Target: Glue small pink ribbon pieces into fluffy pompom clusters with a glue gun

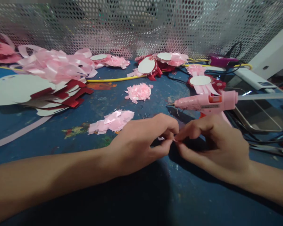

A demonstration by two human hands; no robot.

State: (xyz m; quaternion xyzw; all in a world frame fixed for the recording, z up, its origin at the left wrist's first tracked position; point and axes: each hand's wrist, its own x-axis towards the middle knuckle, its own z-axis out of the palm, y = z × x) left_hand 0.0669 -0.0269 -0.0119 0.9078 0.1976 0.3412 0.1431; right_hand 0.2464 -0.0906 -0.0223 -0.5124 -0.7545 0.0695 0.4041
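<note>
Both my hands meet over the table, fingertips almost touching. My left hand [141,141] pinches a small piece of pink ribbon [161,138], most of it hidden by the fingers. The fingertips of my right hand [214,144] pinch the other end of the same piece. Just beyond the right hand, a pink glue gun [198,102] stands with its metal nozzle towards the left. A pile of cut pink ribbon pieces [112,121] lies beside my left hand. Farther back sits a round pink ribbon rosette [139,93].
A heap of looped pink ribbon [56,64] and white and red card cut-outs [21,89] lie at the left. Ribbon badges with white discs [146,66] line the back, before a perforated metal screen [122,28]. Scissors [273,150], a dark tray-like panel [261,110] and cables occupy the right.
</note>
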